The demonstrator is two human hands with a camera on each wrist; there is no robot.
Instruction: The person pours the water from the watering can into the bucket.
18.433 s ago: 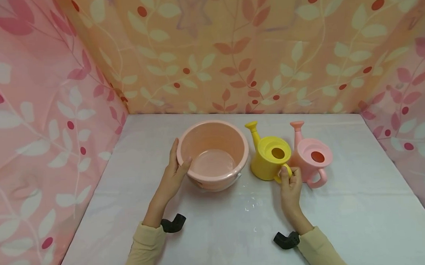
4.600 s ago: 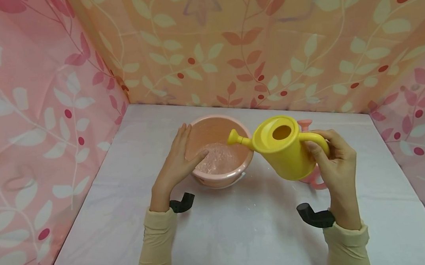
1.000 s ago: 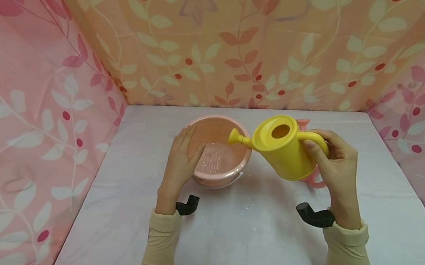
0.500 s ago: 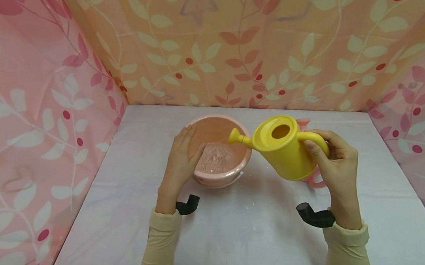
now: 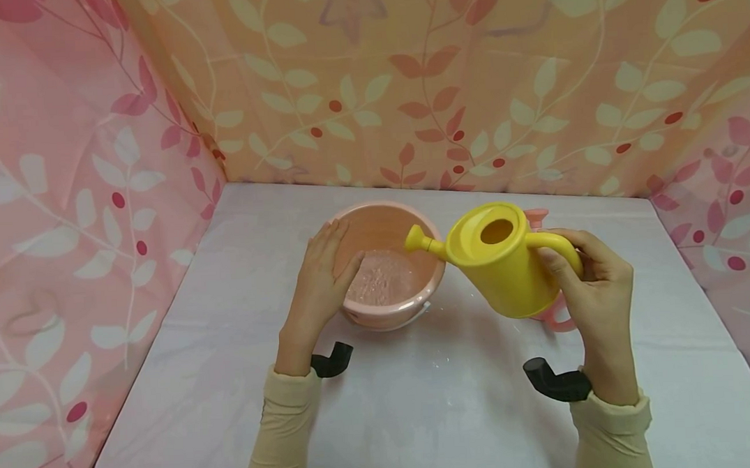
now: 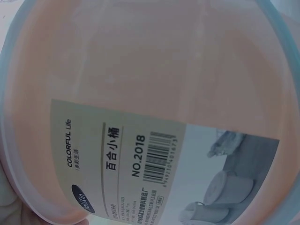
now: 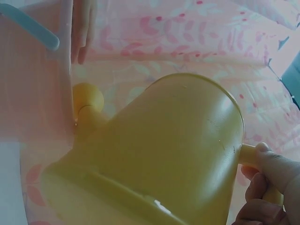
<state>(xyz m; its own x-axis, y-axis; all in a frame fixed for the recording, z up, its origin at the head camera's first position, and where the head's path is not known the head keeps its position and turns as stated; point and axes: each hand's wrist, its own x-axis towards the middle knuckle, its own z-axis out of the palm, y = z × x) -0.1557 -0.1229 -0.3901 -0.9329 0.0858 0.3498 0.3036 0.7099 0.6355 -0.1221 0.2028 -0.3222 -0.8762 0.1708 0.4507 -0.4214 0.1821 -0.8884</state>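
Note:
My right hand [image 5: 593, 270] grips the handle of a yellow watering can [image 5: 508, 270], held up off the table and tilted left. Its spout head [image 5: 416, 239] hangs over the right part of a pink bucket [image 5: 396, 318], where rippling water [image 5: 380, 279] lies at the bottom. On the bucket's left rim rests my left hand [image 5: 317, 282], its fingers straight and the thumb over the opening. The left wrist view is filled by the bucket's side with a printed label [image 6: 136, 164]. In the right wrist view, curled fingers and thumb hold the can's handle [image 7: 249, 157].
A pink watering can [image 5: 562, 316] stands behind the yellow one, mostly hidden. Small water drops [image 5: 442, 362] lie on the white table cover [image 5: 446, 426]. Leaf-patterned cloth [image 5: 356, 88] encloses the back and both sides.
Since the earliest frame, my right hand has lifted the yellow can from the table and tilted it, and water has appeared in the bucket. Over the last second only the water's ripples differ.

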